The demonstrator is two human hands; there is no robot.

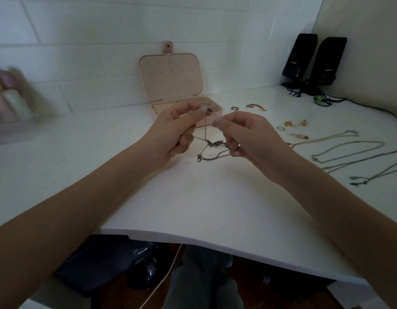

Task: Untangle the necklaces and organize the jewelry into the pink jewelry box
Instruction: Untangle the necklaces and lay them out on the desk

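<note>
Both forearms reach over the table [193, 197] and meet just in front of the box [170, 101]; the left hand [173, 132] is raised, thumb and forefinger pinching a thin chain [205, 130] at its top, the other fingers curled into the palm; the right hand [244, 134] pinches with thumb and forefinger too, lower fingers curled round more chain; which strand each fingertip grips is too fine to tell. The tangle [213, 150] hangs between the hands and rests on the table in front of the box, a clasp at its lower end. The box stands open, lid upright against the wall, partly hidden by the left hand. Right of the box lie earrings [300, 130], a ring [280, 128] and laid-out necklaces [349, 150]; far right of it stand two speakers [313, 61]; left of it is a blurred container [12, 103].
</note>
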